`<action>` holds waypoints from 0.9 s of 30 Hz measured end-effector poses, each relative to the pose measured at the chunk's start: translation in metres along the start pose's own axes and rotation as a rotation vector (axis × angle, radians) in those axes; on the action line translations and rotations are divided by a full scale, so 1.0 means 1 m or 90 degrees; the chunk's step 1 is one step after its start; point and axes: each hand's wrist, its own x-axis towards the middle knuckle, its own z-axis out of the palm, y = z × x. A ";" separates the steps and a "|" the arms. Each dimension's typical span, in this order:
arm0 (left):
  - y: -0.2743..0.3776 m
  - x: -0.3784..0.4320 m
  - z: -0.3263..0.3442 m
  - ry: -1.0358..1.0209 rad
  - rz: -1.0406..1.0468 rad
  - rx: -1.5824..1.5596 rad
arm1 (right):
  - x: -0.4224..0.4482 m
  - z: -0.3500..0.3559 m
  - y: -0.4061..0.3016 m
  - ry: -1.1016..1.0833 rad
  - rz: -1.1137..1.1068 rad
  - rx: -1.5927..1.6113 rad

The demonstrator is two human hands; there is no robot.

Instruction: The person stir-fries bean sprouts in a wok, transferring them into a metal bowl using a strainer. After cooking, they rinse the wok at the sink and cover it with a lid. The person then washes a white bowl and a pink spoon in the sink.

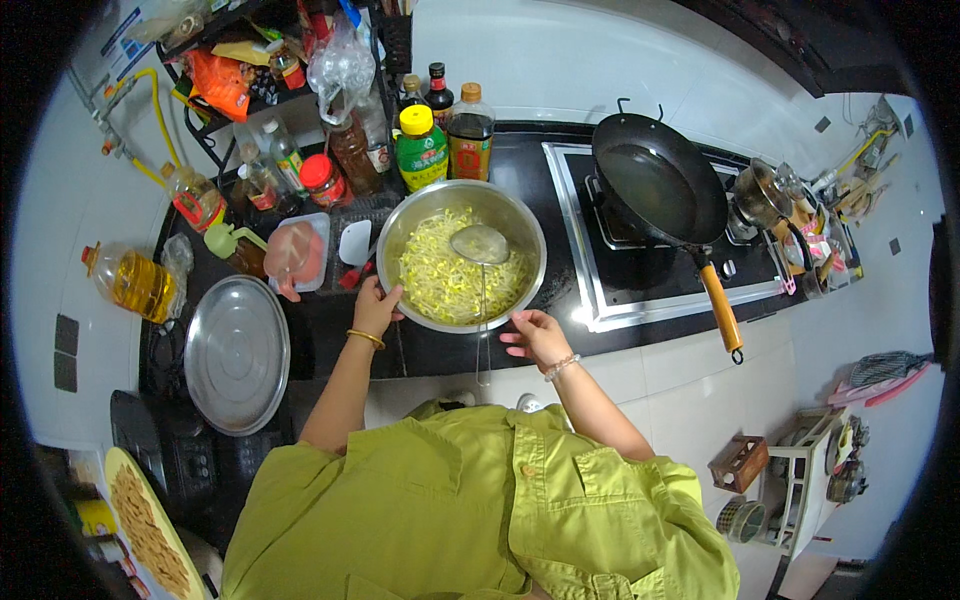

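A stainless steel bowl [534, 259] of bean sprouts [442, 277] stands on the black counter before me. My left hand [377, 304] grips its lower left rim, the thumb along the outside edge. My right hand [538, 337] is at the lower right rim with its fingers apart; whether the fingertips touch the steel I cannot tell. A metal skimmer ladle [480, 244] lies on the sprouts, its wire handle reaching over the near rim between my hands. To the right, a black wok [649, 180] with a wooden handle sits on the gas stove, some liquid apparently at its bottom.
Sauce bottles [471, 135] and a yellow-capped green container [422, 154] stand behind the bowl. Leftward are a pink strainer-like plastic item [294, 251], a large metal lid [237, 354] and an oil jug [135, 283]. A small saucepan [761, 196] stands on the stove's far right.
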 end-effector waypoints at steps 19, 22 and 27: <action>0.016 -0.039 -0.024 -0.093 0.010 -0.123 | 0.046 -0.047 -0.061 -0.107 -0.166 -0.065; 0.020 -0.108 -0.023 0.046 0.020 -0.157 | 0.021 -0.040 -0.073 -0.175 -0.176 -0.106; 0.016 -0.238 -0.029 0.213 -0.013 -0.217 | -0.034 -0.002 -0.082 -0.323 -0.144 -0.197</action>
